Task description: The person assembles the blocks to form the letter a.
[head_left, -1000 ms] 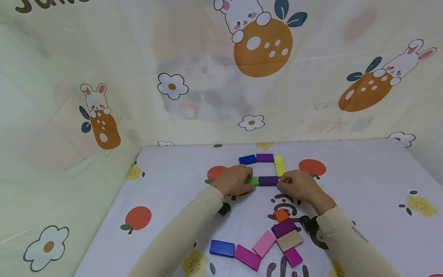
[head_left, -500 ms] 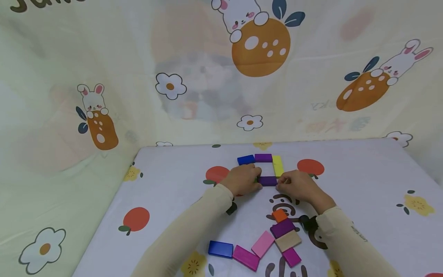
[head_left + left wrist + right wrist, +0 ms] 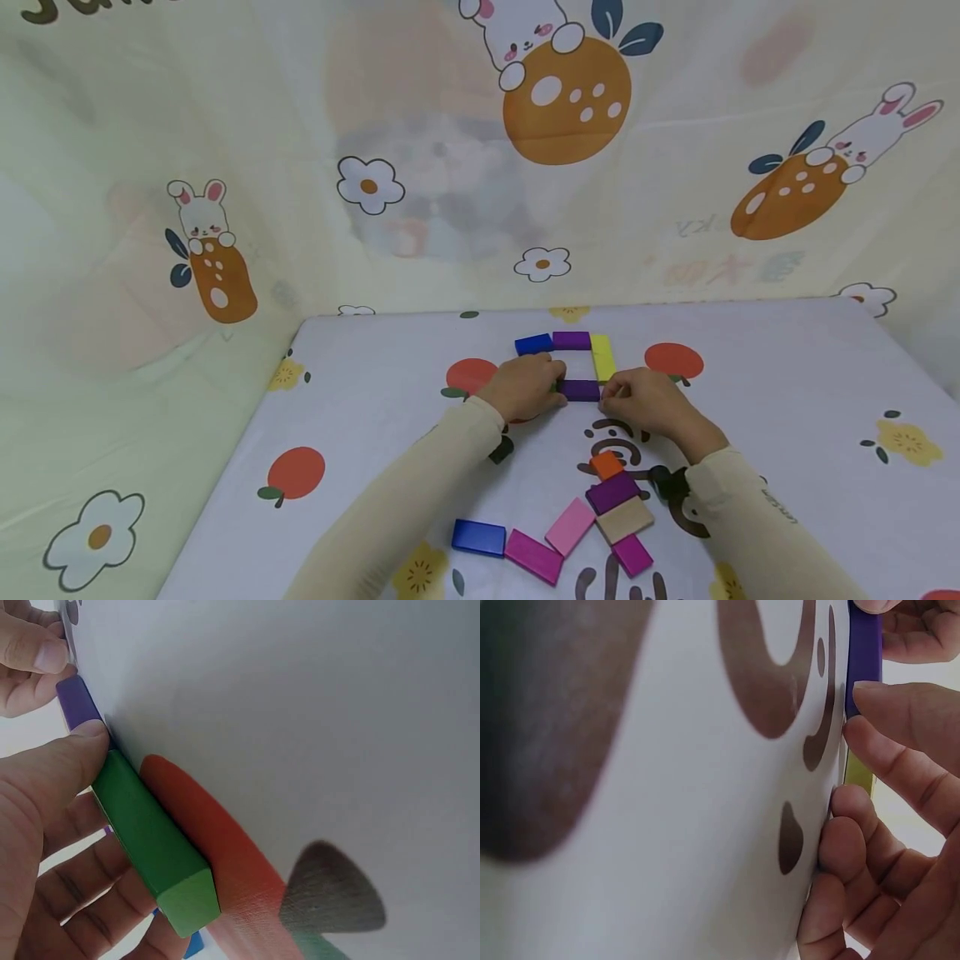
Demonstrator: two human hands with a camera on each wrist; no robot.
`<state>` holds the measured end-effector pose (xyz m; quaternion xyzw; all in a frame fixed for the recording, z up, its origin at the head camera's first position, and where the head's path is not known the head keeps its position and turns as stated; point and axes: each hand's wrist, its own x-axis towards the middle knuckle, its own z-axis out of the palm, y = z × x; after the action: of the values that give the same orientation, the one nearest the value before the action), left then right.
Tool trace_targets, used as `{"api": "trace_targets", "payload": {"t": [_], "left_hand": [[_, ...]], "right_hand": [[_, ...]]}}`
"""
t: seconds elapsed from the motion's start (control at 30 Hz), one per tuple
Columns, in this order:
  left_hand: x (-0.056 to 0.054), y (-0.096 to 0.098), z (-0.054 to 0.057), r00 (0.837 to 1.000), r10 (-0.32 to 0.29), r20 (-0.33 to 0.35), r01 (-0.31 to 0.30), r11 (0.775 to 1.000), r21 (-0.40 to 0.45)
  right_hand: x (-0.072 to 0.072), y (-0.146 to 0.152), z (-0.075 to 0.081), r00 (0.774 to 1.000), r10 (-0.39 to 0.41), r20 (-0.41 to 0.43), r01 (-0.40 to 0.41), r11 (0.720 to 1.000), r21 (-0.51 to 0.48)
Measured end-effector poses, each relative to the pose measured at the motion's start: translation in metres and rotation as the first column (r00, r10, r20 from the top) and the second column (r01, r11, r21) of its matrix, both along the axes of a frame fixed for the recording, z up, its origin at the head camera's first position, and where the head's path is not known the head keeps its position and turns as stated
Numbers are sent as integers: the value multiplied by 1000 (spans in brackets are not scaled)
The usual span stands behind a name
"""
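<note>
My left hand [image 3: 527,387] holds the green block [image 3: 150,832], thumb on the near side and fingers behind. Its thumb tip reaches the seam where the green block meets the dark purple block [image 3: 581,391]. In the head view the left hand hides most of the green block. At the purple block's other end, my right hand [image 3: 651,404] pinches the corner with thumb and index finger. The right hand's other fingers curl against the tablecloth. A yellow block [image 3: 602,358] runs back from this corner to another purple block [image 3: 572,341], with a blue block [image 3: 533,344] to its left.
Nearer the body lie loose blocks: orange [image 3: 607,465], purple [image 3: 613,493], beige [image 3: 625,521], magenta [image 3: 632,555], light pink [image 3: 570,527], dark pink [image 3: 534,557] and blue [image 3: 478,538]. A printed curtain [image 3: 442,100] hangs behind the white tablecloth [image 3: 375,433].
My left hand has slid right along the green block up to the purple block's end, covering more of the green. The right hand stays at its corner; the other blocks have not moved.
</note>
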<state>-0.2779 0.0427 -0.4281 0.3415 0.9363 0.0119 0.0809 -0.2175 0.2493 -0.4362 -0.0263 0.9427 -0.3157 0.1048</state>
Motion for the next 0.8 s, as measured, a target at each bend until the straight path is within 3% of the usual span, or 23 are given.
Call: {"api": "trace_targets", "payload": {"t": [0.8], "left_hand": [[-2, 1, -1, 1000, 4, 5, -4, 1000, -14]], "right_hand": [[1, 1, -4, 1000, 0, -1, 0, 1000, -14]]}}
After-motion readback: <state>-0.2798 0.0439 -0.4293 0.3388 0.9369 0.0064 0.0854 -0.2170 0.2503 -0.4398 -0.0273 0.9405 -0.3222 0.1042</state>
